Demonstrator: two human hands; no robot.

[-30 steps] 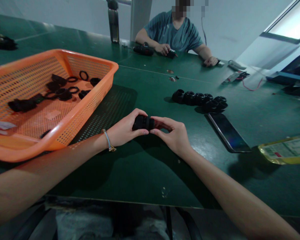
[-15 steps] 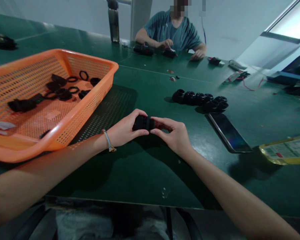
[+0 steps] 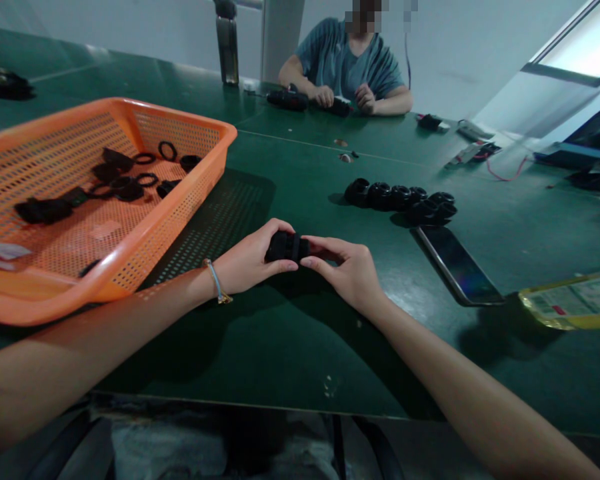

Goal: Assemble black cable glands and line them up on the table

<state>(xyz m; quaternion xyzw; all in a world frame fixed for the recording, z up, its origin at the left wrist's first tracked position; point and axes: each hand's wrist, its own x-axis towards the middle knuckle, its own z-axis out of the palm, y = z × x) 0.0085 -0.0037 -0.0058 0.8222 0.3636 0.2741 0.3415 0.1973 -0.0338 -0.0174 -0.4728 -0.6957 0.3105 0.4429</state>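
Between my two hands, just above the green table [image 3: 300, 360], is a black ribbed plastic fitting [image 3: 283, 247]. My left hand [image 3: 253, 260] wraps round its wider left end, thumb along the near side. At the narrower right end, the thumb and fingers of my right hand [image 3: 347, 267] pinch the fitting. To the left, an orange perforated basket [image 3: 180, 213] holds black rings and several loose black plastic parts [image 3: 45, 208]. A cluster of black curved fittings [image 3: 400, 197] stands on the table beyond my right hand.
A phone [image 3: 457, 265] and a yellow packet [image 3: 573, 303] lie to the right. Across the table a person [image 3: 350, 67] sits near a dark power drill [image 3: 287, 99]. A bottle [image 3: 227, 47] stands at the back; cables and small devices [image 3: 473, 152] lie far right.
My hands and the fitting stay almost in place. Across the table, the person's hands have shifted, one drawn back and raised, the other lowered beside a dark object.
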